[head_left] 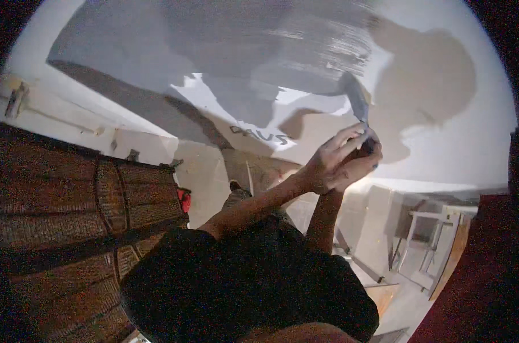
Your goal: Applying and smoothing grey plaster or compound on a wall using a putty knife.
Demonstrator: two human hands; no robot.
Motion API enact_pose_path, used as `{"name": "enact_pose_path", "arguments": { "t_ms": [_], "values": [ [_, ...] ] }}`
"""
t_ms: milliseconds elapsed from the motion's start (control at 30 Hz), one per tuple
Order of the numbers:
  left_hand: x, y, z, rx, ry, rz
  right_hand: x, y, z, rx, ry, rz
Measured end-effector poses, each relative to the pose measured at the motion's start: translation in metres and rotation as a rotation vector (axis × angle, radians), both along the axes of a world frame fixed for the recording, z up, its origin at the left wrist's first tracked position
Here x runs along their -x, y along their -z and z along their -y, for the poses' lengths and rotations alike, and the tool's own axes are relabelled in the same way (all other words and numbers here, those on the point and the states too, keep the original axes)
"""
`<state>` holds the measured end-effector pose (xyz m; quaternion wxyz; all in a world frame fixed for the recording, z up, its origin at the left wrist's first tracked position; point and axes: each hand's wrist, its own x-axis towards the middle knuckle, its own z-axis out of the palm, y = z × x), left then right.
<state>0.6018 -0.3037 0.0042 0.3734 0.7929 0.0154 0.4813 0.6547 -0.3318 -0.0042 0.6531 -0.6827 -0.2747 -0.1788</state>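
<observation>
Both my hands are raised together at the wall (pixel 451 137), closed round the handle of a paintbrush (pixel 357 100). My left hand (pixel 328 160) wraps it from the left, its fingers reaching up near the base of the bristles. On the right side my right hand (pixel 362 163) grips lower down, against the left one. The brush tilts up and slightly left, its grey bristles at the edge of a large grey painted area (pixel 225 34). Streaky brush marks (pixel 334 46) show above it. Most of the handle is hidden in my hands.
Dark lettering (pixel 259 135) is on the wall's lower part, left of my hands. Brown woven-looking panels (pixel 53 206) fill the lower left, near a small red object (pixel 184 199). A white-framed piece of furniture (pixel 425 240) stands lower right. Shadows fall across the wall.
</observation>
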Motion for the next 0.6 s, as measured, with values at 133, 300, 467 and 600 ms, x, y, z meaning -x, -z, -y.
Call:
{"name": "enact_pose_path", "arguments": {
  "t_ms": [133, 300, 467, 600],
  "values": [
    [-0.016, -0.005, 0.028, -0.268, -0.148, -0.102, -0.017, -0.013, 0.021, -0.094, -0.229, -0.226],
    [-0.01, 0.074, -0.008, 0.353, -0.253, 0.19, 0.01, -0.029, -0.01, 0.004, -0.516, -0.3],
    [0.002, 0.021, -0.029, -0.287, -0.545, 0.444, 0.037, -0.027, -0.038, -0.559, -0.672, -0.435],
    [0.024, -0.004, -0.008, 0.094, 0.073, -0.041, 0.035, -0.025, -0.026, -0.774, -0.805, -0.641]
  ]
}}
